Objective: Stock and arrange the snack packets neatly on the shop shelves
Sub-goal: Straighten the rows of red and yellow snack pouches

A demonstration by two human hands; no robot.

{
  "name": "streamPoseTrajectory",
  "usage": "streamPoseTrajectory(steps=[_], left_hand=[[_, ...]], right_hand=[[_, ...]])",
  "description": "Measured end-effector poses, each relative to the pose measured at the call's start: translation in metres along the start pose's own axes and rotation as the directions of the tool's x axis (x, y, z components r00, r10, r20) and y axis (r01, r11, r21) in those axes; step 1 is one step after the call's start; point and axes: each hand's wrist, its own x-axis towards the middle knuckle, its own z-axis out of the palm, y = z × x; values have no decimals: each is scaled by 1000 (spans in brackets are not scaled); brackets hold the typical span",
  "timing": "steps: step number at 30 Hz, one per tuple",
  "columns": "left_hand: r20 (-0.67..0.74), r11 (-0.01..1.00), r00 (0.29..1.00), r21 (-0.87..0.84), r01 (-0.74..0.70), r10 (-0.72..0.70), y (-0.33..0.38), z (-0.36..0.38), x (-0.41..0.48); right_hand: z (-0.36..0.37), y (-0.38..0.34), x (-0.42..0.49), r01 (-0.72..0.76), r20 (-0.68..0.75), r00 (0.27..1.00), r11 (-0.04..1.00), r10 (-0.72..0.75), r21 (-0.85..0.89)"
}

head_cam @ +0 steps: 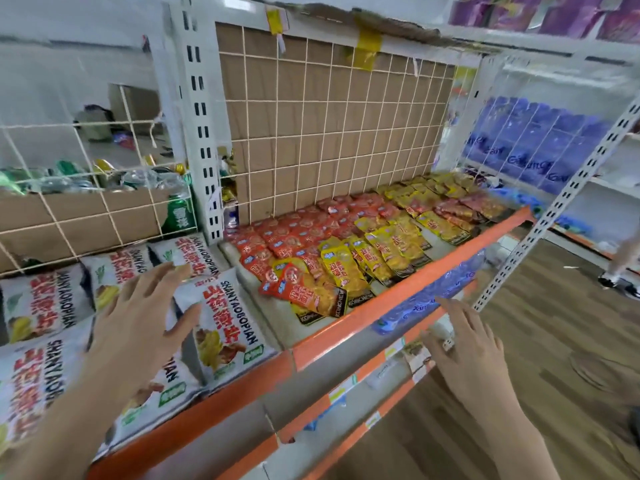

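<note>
Shop: orange-edged shelves (398, 296) with price tags (341, 391), stocked with rows of snack packets (346, 251).

snack packets (349, 271): glossy plastic | back panel (329, 133): matt cardboard | upright (201, 133): painted metal | floor (554, 323): wood-look

Left hand (138, 320) hovered flat, fingers spread, over white snack packets (225, 327). Right hand (471, 355) lay open beside the orange shelf edge (398, 296). Red and yellow sachets (346, 251) filled the shelf.

Red and yellow snack packets (349, 244) lie overlapping in rows.
</note>
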Motion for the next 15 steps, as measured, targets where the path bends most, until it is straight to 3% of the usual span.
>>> streamPoseTrajectory(steps=[7, 15], left_hand=[[-48, 988, 987, 23, 151, -150, 48, 29, 32], [63, 965, 963, 24, 261, -262, 113, 66, 58]], right_hand=[[24, 39, 95, 211, 90, 972, 976, -216, 57], [49, 57, 169, 476, 92, 868, 870, -489, 129]])
